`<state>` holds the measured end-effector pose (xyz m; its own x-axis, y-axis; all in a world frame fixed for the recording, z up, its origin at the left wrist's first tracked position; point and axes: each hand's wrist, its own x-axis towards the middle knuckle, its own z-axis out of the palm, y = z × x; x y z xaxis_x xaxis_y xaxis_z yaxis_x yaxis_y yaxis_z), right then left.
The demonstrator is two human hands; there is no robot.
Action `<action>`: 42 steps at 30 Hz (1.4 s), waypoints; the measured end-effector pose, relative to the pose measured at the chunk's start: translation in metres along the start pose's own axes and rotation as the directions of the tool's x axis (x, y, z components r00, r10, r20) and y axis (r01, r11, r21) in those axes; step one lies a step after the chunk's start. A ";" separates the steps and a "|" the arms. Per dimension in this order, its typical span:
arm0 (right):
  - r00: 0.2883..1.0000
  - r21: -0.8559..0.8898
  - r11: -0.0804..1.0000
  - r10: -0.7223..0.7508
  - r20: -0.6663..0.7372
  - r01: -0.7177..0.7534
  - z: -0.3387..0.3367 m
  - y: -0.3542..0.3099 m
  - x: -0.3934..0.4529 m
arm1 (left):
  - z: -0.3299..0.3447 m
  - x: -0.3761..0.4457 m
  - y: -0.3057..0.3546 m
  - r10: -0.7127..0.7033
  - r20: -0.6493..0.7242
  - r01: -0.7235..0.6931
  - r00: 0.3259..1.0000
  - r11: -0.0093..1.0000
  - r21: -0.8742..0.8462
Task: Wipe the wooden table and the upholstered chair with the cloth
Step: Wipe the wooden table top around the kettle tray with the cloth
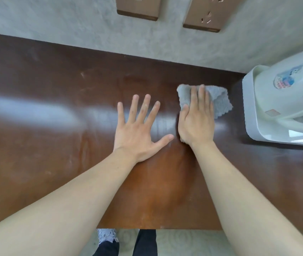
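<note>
A: Where is the cloth [219, 99] at this moment?

B: On the dark brown tabletop [54, 108], toward its right side. It is grey and fluffy, bunched a little, and the right hand [195, 119] lies flat on top of it with straight fingers pressing it down. Part of the cloth sticks out beyond the fingertips and to the right.

A: And the left hand [137, 130]?

B: Spread wide, palm down, resting on the bare wood just beside the right hand. It holds nothing.

A: What is close by?

B: A white plastic appliance [279, 108] with a rounded top and a blue and red sticker stands on the right end of the tabletop, near the cloth but apart from it. It blocks the surface on that side.

A: Anything behind?

B: A grey wall [73, 28] runs along the far edge, with two bronze-coloured wall sockets [203, 15] above. Light glares off the wood at the left.

A: Below the near edge?

B: Dark trouser legs [145, 242] and a pale patterned floor [183, 242]. The upholstered chair does not show.
</note>
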<state>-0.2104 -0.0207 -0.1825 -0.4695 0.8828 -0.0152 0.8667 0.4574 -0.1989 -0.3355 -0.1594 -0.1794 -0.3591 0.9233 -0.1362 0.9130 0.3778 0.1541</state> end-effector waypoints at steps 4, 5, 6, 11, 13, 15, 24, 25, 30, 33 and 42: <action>1.000 0.017 1.000 -0.001 -0.006 0.001 -0.002 0.010 0.014 | 0.003 0.002 0.000 -0.017 -0.015 0.017 1.000 0.999 0.030; 1.000 0.019 1.000 0.017 -0.013 -0.017 -0.002 0.011 0.008 | 0.002 0.002 0.000 -0.019 -0.011 0.019 1.000 0.999 0.031; 0.999 0.017 0.999 0.032 -0.021 -0.031 -0.003 0.013 -0.003 | 0.001 0.002 0.001 -0.020 -0.009 0.020 1.000 0.999 0.032; 0.987 0.053 0.986 0.155 0.028 -0.156 -0.011 0.037 -0.134 | -0.003 0.005 0.003 -0.025 0.014 0.025 1.000 0.999 0.048; 0.976 0.045 0.977 0.205 0.074 -0.208 -0.013 0.043 -0.190 | -0.004 0.004 0.003 -0.027 0.020 0.026 0.999 0.998 0.060; 0.972 0.022 0.978 0.203 0.118 -0.207 -0.014 0.047 -0.217 | -0.004 0.005 0.005 -0.017 0.029 0.015 0.999 0.998 0.063; 0.994 -0.014 0.997 0.083 0.070 -0.082 -0.018 0.064 -0.045 | 0.000 0.006 0.004 -0.007 0.039 0.002 0.999 0.993 0.114; 0.995 -0.010 0.998 0.065 0.076 -0.064 -0.018 0.066 -0.016 | 0.000 0.006 0.003 -0.008 0.037 0.004 0.999 0.993 0.115; 0.993 0.025 0.998 0.047 0.106 -0.050 -0.017 0.064 0.080 | 0.003 0.006 0.002 -0.004 0.014 0.002 1.000 0.992 0.127; 0.997 -0.005 1.000 0.026 0.076 -0.025 -0.016 0.060 0.060 | 0.003 0.007 0.003 -0.003 0.014 0.002 1.000 0.992 0.130; 0.987 0.025 0.997 0.070 0.145 -0.074 -0.013 0.026 -0.229 | 0.002 0.007 0.003 -0.011 0.005 0.010 1.000 0.993 0.119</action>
<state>-0.0780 -0.2091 -0.1719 -0.4271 0.8878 -0.1714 0.8948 0.3876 -0.2217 -0.3349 -0.1521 -0.1815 -0.3682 0.9187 -0.1431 0.9258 0.3765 0.0351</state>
